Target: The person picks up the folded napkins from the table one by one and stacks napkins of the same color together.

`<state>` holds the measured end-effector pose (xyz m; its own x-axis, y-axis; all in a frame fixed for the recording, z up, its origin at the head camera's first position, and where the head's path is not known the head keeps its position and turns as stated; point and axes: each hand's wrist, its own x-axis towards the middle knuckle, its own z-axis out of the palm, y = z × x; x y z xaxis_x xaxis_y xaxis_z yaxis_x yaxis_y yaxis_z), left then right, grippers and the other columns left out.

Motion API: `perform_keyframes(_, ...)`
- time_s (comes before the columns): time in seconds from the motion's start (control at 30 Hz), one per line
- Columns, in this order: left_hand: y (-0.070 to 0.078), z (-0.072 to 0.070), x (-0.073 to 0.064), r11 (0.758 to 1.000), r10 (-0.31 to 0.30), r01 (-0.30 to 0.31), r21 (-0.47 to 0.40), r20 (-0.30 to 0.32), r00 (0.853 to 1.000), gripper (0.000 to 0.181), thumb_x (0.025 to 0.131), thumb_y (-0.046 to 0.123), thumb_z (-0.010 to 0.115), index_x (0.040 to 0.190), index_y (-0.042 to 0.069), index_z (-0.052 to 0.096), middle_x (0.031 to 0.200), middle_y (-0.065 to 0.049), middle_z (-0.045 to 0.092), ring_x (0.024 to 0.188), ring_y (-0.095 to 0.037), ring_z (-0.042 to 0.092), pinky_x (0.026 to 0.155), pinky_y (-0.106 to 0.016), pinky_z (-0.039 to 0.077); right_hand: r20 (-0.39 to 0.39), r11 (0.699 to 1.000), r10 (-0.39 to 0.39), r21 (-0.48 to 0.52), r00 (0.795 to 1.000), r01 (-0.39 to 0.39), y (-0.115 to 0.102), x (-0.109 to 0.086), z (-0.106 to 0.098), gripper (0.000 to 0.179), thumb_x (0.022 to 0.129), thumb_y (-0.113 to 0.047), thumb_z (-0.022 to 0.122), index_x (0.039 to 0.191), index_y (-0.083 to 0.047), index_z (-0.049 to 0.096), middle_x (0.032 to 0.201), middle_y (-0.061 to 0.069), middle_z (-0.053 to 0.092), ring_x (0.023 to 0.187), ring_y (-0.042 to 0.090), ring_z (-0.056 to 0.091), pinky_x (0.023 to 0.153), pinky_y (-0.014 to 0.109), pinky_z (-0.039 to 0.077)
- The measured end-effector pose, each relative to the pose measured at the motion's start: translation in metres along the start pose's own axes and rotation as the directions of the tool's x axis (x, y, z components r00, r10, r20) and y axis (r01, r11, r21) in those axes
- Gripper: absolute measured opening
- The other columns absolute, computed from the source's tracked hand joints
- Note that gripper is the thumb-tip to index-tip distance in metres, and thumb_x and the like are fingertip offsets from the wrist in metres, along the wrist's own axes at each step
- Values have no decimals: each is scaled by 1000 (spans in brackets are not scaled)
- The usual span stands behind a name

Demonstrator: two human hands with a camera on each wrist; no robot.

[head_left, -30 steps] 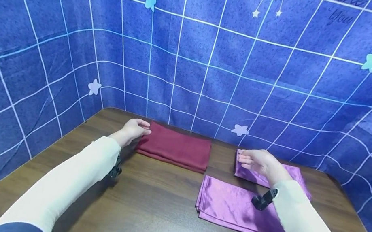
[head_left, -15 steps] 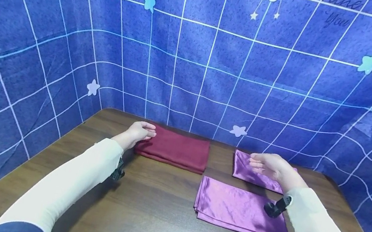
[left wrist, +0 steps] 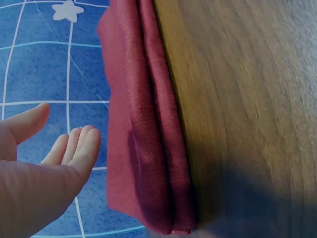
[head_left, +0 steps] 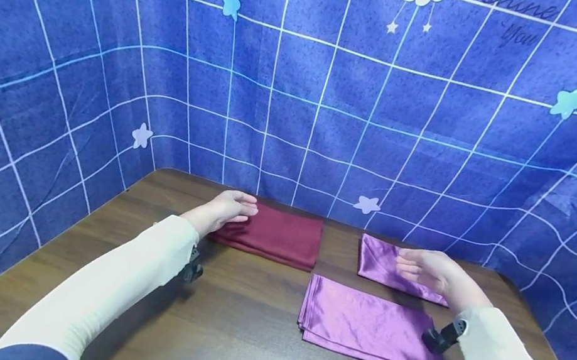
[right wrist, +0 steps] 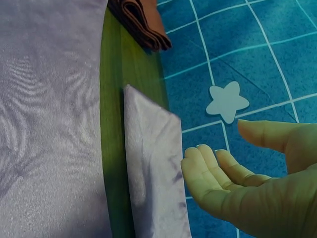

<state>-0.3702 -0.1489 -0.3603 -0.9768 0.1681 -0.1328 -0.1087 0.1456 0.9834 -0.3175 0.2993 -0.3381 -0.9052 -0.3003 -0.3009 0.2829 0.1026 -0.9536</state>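
A folded dark red cloth (head_left: 279, 236) lies at the back left of the table. My left hand (head_left: 226, 211) hovers over its left end, fingers extended and holding nothing. In the left wrist view that hand (left wrist: 54, 173) is apart from the cloth's thick folded edge (left wrist: 153, 119). Two folded shiny purple cloths lie to the right: a smaller one (head_left: 380, 262) at the back and a larger one (head_left: 367, 327) in front. My right hand (head_left: 433, 271) is above the smaller one's right part, palm inward, fingers loosely straight, nothing in it. The right wrist view shows this hand (right wrist: 247, 183) beside the small cloth (right wrist: 153, 168).
The brown wooden table (head_left: 228, 335) meets a blue gridded curtain (head_left: 303, 93) with star prints at its back and sides. A dark wrist camera (head_left: 442, 336) overlaps the larger purple cloth's right end in the head view.
My left hand has moved right, farther over the red cloth. My right hand has shifted right and slightly nearer, uncovering more of the small purple cloth's left part. The cloths stay in place.
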Motion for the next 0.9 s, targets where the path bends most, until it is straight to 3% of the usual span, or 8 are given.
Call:
perform_keyframes(0.27, 1, 2, -5, 1000, -14, 14, -21, 25, 1000, 51, 96, -3, 52, 143, -10, 34, 143, -30, 43, 132, -33, 46, 112, -44, 39, 39, 999, -4, 34, 999, 2, 4, -4, -5, 33, 100, -2, 39, 86, -17, 64, 88, -1, 67, 83, 10, 68, 80, 23, 57)
perform_keyframes(0.43, 3, 6, -9, 999, -3, 5, -47, 45, 999, 52, 95, -4, 51, 144, -10, 32, 144, -31, 41, 133, -34, 45, 112, -46, 38, 32, 1000, -5, 17, 999, 4, 1, -7, -7, 31, 100, -5, 42, 85, -17, 65, 87, -2, 66, 82, 8, 67, 78, 22, 56)
perform_keyframes(0.6, 6, 15, -15, 999, -17, 20, -40, 57, 998, 52, 95, -2, 53, 143, -8, 34, 145, -29, 42, 132, -31, 46, 111, -47, 40, 34, 1000, 8, 6, 999, -8, -1, -14, -8, 24, 101, -7, 43, 89, -15, 62, 89, -1, 66, 83, 8, 67, 81, 23, 57)
perform_keyframes(0.9, 5, 33, -25, 999, -6, 10, -45, 87, 996, 53, 94, 0, 56, 142, -7, 36, 142, -28, 46, 129, -31, 48, 107, -49, 43, 46, 999, 29, 26, 999, -30, 6, -26, -17, 27, 102, -10, 41, 91, -21, 63, 92, -4, 67, 88, 10, 67, 89, 30, 56)
